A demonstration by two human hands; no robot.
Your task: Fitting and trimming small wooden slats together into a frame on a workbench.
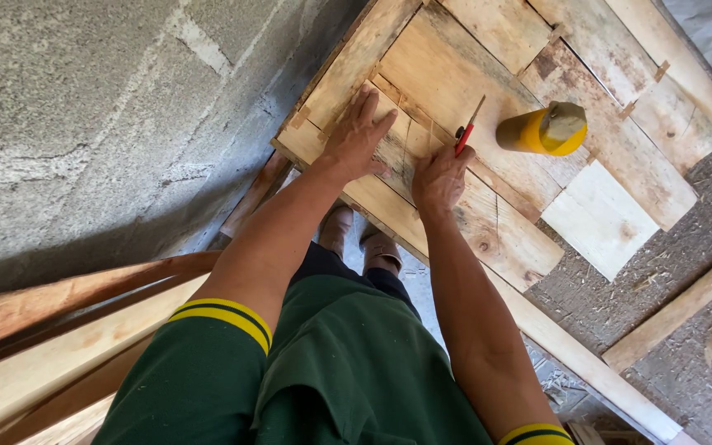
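Looking down from the head cam, my left hand [358, 136] is flat on the wooden board [422, 78], fingers spread wide and pressing on it, not gripping anything, palm sitting close to the near left corner of the panel. My right hand [438, 177] is just beside it, curled shut around a red-handled pencil [466, 130], which I'm pinching between thumb and fingers with the tip angled up and away from me, touching the board surface. The two hands are near each other but not touching. The board itself is a rough panel made of several pale planks joined together, lying tilted across the frame with its near edge right above my feet. There are a couple of thin pencil lines on the wood just between my hands. Past the pencil, on the same panel, sits a yellow cylinder [537, 132] lying on its side, well clear of my right hand; can't really tell what it is from here. Further right there's a pale square offcut [599, 218] resting by the panel's edge, and beyond that a long wooden batten [677, 309] lying on the gritty floor. To my left is a grey block wall [84, 124], and some reddish timber lengths [51, 309] lean near my left side. My brown shoes [360, 235] show under the board's edge.
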